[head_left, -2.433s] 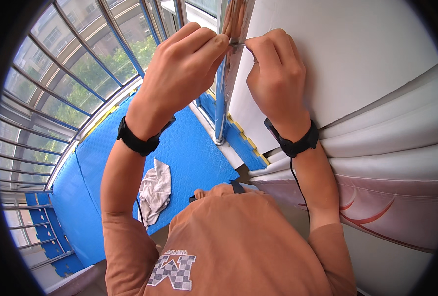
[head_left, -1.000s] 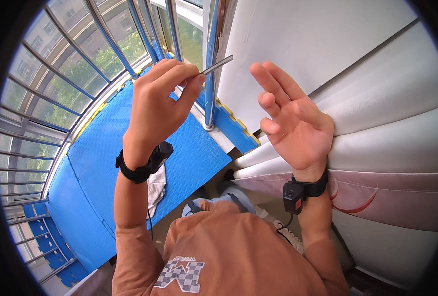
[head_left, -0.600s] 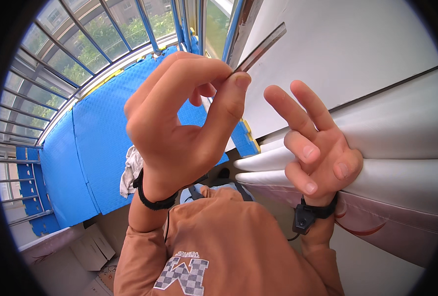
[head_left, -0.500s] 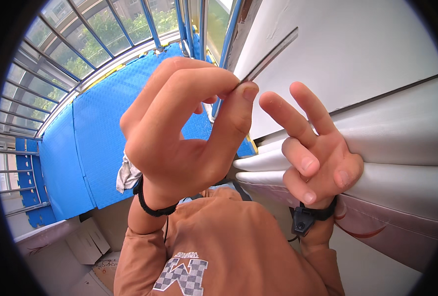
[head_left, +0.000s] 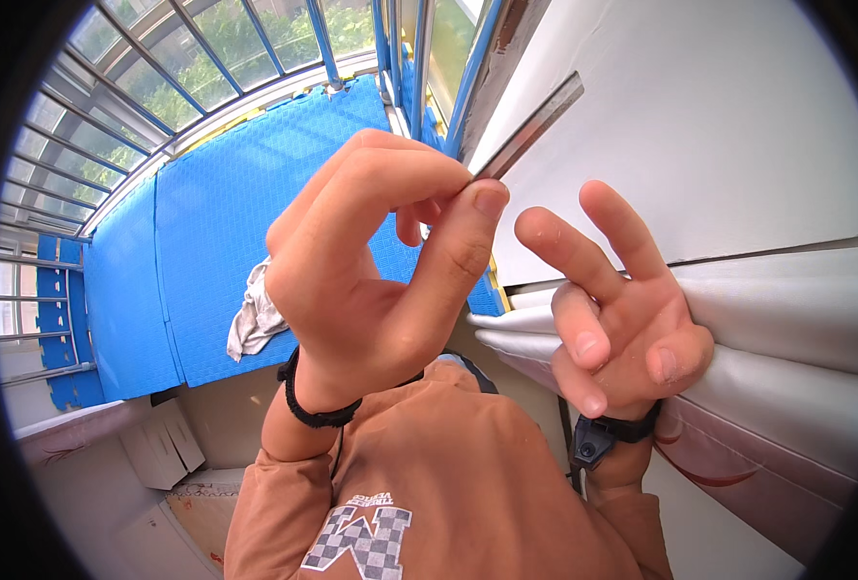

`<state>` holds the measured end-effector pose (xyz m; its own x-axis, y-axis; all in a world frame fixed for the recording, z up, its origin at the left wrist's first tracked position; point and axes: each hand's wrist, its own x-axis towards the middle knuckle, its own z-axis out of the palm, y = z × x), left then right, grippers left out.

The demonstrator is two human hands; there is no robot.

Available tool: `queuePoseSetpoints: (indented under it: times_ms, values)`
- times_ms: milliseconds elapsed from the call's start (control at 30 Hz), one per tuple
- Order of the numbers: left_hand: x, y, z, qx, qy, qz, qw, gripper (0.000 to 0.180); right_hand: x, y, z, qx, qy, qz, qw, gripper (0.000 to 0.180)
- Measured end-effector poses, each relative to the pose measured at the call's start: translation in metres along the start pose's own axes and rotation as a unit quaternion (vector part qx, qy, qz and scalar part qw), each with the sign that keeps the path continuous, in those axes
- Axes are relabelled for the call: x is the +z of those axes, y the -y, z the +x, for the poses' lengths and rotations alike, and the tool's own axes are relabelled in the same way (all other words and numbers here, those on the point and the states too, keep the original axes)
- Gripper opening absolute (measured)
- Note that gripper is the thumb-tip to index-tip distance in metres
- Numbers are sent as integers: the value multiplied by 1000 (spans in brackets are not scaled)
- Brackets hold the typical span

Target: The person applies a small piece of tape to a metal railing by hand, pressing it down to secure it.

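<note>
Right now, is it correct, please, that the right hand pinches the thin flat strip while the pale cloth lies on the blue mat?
Not quite: in the head view, it is the left hand, not the right hand, that pinches the thin flat strip. The pale cloth does lie on the blue mat.

I can see letters for sure on just one thing, the brown T-shirt (head_left: 448, 454). They sit on the front, toward the wearer's left side. There are two short rows of tiny white letters (head_left: 369, 500), and they look small and bent. Right beside them is a big block letter (head_left: 359, 535), filled with gray and white squares like a checkerboard. Low on the left, a tan board (head_left: 197, 527) has little red marks, too small to tell if they are writing.
</note>
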<state>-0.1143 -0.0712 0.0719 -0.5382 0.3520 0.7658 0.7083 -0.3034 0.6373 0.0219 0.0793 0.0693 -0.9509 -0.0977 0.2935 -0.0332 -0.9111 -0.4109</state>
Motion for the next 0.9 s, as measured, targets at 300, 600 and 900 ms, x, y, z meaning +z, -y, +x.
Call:
queuePoseSetpoints:
  times_ms: [300,600,900]
  values:
    - [-25,49,19,24,245,135,960,15,2,6,40,-213,-58,-920,324,26]
    - [-17,64,26,116,247,171,947,17,-1,11,70,-147,16,-978,150,33]
    - [-5,115,9,-42,81,13,996,31,-7,40,98,-225,-37,-968,99,23]
